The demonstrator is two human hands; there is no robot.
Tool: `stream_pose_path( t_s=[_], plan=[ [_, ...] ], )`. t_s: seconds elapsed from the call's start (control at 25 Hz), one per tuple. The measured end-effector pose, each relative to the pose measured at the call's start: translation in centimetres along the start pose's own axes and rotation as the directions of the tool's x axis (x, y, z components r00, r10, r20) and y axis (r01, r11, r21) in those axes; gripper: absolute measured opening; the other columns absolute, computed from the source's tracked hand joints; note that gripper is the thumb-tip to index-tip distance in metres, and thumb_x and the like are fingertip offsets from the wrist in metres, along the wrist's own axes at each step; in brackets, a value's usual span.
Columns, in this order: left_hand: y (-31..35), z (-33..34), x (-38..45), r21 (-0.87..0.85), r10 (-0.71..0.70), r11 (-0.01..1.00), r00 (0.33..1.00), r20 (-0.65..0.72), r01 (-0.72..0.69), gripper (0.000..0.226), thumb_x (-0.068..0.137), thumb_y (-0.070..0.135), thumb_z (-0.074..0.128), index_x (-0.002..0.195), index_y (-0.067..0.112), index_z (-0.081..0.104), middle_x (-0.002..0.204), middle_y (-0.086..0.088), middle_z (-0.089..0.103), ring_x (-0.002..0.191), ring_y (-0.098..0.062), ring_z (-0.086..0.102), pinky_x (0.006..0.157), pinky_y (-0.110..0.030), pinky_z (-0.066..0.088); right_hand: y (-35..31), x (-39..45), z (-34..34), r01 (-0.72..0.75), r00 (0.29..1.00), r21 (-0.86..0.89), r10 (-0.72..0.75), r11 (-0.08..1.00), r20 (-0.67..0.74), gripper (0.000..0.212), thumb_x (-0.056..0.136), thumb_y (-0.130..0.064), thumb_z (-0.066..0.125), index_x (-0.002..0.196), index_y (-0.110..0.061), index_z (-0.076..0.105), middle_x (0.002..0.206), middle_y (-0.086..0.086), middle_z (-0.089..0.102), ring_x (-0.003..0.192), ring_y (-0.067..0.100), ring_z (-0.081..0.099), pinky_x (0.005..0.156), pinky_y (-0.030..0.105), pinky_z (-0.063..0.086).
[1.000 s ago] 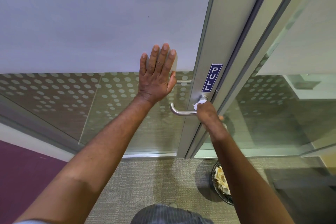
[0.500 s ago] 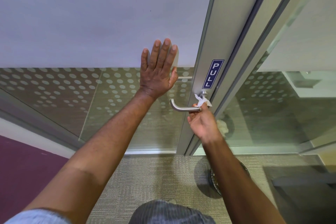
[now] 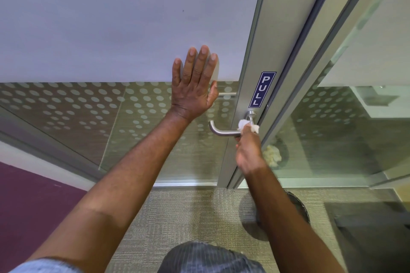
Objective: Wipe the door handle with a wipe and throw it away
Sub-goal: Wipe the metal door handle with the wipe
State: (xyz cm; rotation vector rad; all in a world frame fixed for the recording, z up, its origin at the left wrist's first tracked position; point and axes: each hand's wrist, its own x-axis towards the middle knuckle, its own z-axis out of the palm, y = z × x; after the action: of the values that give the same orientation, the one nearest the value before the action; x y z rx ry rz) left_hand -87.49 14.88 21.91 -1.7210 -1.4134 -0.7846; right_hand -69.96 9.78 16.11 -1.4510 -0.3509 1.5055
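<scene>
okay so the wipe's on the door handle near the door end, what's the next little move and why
Probably slide the wipe left along the door handle toward its curved free end. The right hand holds it at the pivot end, the bare lever looks unwiped, and the left hand braces the door.

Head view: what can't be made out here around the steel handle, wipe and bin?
- Right end of the brushed steel lever handle, head view: covered by the right hand and crumpled white wipe.
- Dark waste bin on the carpet: mostly hidden behind the right forearm; contents not visible.
- Right hand's fingertips: hidden by its own back.
- Left hand lies flat on the glass door; palm contact unseen.
</scene>
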Motion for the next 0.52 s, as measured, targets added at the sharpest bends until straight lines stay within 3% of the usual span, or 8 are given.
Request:
stream_pose_path(
  t_s=[0.08, 0.16, 0.24, 0.32, 0.36, 0.4, 0.48, 0.52],
  plan=[
    [0.0, 0.0, 0.1, -0.002, -0.001, 1.0, 1.0, 0.002, 0.001, 0.098, 0.095, 0.04, 0.054, 0.164, 0.019, -0.012, 0.17, -0.001, -0.028, 0.158, -0.023, -0.023, 0.129, -0.048, -0.016, -1.8, 1.5, -0.7, 0.148, 0.989, -0.136, -0.145, 0.98, 0.027, 0.023, 0.106, -0.018, 0.043, 0.088, -0.024, 0.057, 0.082, -0.008, 0.058, 0.074, 0.007, 0.052, 0.074, 0.023, 0.04],
    [0.0, 0.0, 0.1, 0.003, 0.004, 1.0, 1.0, -0.002, -0.004, 0.098, 0.095, 0.04, 0.054, 0.165, 0.019, -0.011, 0.171, -0.001, -0.027, 0.159, -0.023, -0.023, 0.129, -0.048, -0.015, -3.2, 2.4, -1.0, 0.275, 0.96, -0.396, -0.227, 0.876, 0.163, 0.028, 0.099, -0.006, 0.043, 0.077, -0.023, 0.049, 0.068, -0.009, 0.051, 0.064, 0.009, 0.046, 0.062, 0.021, 0.036],
    [0.0, 0.0, 0.0, 0.002, 0.003, 1.0, 1.0, -0.004, -0.003, 0.097, 0.095, 0.039, 0.054, 0.165, 0.018, -0.01, 0.171, -0.001, -0.026, 0.159, -0.023, -0.022, 0.129, -0.048, -0.015, -3.9, 3.1, -1.2, 0.333, 0.938, -0.603, -0.189, 0.725, 0.292, 0.035, 0.095, 0.0, 0.044, 0.067, -0.021, 0.044, 0.056, -0.012, 0.047, 0.058, 0.011, 0.039, 0.05, 0.017, 0.03],
    [0.0, -0.1, 0.1, -0.012, 0.0, 1.0, 1.0, -0.007, 0.0, 0.098, 0.094, 0.039, 0.055, 0.165, 0.018, -0.011, 0.171, -0.001, -0.027, 0.159, -0.023, -0.023, 0.129, -0.048, -0.015, -4.5, 3.3, -1.6, 0.341, 0.932, -0.682, -0.139, 0.647, 0.335, 0.038, 0.095, -0.001, 0.047, 0.064, -0.022, 0.043, 0.059, -0.011, 0.049, 0.061, 0.012, 0.038, 0.052, 0.021, 0.029],
    [0.1, -0.1, 0.1, -0.007, 0.002, 1.0, 1.0, -0.005, -0.002, 0.099, 0.094, 0.039, 0.055, 0.164, 0.018, -0.012, 0.17, -0.001, -0.027, 0.159, -0.023, -0.023, 0.129, -0.048, -0.016, -4.5, 3.4, -2.0, 0.314, 0.939, -0.666, -0.118, 0.677, 0.323, 0.034, 0.098, -0.006, 0.048, 0.068, -0.021, 0.05, 0.067, -0.009, 0.055, 0.064, 0.011, 0.043, 0.057, 0.023, 0.032],
    [0.2, -0.2, 0.1, 0.004, 0.003, 1.0, 1.0, 0.0, -0.003, 0.1, 0.094, 0.039, 0.056, 0.164, 0.018, -0.012, 0.17, -0.001, -0.028, 0.158, -0.023, -0.024, 0.129, -0.048, -0.016, -4.4, 3.4, -2.4, 0.235, 0.952, -0.588, -0.062, 0.774, 0.3, 0.028, 0.102, -0.014, 0.049, 0.078, -0.021, 0.059, 0.074, -0.009, 0.061, 0.067, 0.009, 0.048, 0.062, 0.023, 0.036],
    [0.1, -0.4, 0.4, 0.007, -0.005, 1.0, 1.0, 0.015, 0.005, 0.097, 0.093, 0.039, 0.056, 0.166, 0.017, -0.004, 0.169, -0.001, -0.03, 0.158, -0.023, -0.026, 0.128, -0.048, -0.016, -3.9, 3.1, -3.3, -0.033, 0.928, -0.217, 0.111, 0.975, 0.356, 0.02, 0.107, -0.028, 0.046, 0.097, -0.025, 0.064, 0.073, -0.011, 0.063, 0.064, 0.005, 0.053, 0.062, 0.022, 0.043],
    [0.2, -0.5, 0.4, 0.006, -0.011, 1.0, 1.0, 0.022, 0.011, 0.092, 0.093, 0.039, 0.057, 0.165, 0.015, 0.005, 0.169, 0.0, -0.03, 0.158, -0.022, -0.026, 0.128, -0.048, -0.016, -3.4, 2.9, -3.6, -0.14, 0.897, -0.028, 0.138, 0.99, 0.419, 0.021, 0.107, -0.033, 0.046, 0.096, -0.028, 0.063, 0.068, -0.01, 0.06, 0.06, 0.005, 0.055, 0.061, 0.024, 0.045]
  ],
)
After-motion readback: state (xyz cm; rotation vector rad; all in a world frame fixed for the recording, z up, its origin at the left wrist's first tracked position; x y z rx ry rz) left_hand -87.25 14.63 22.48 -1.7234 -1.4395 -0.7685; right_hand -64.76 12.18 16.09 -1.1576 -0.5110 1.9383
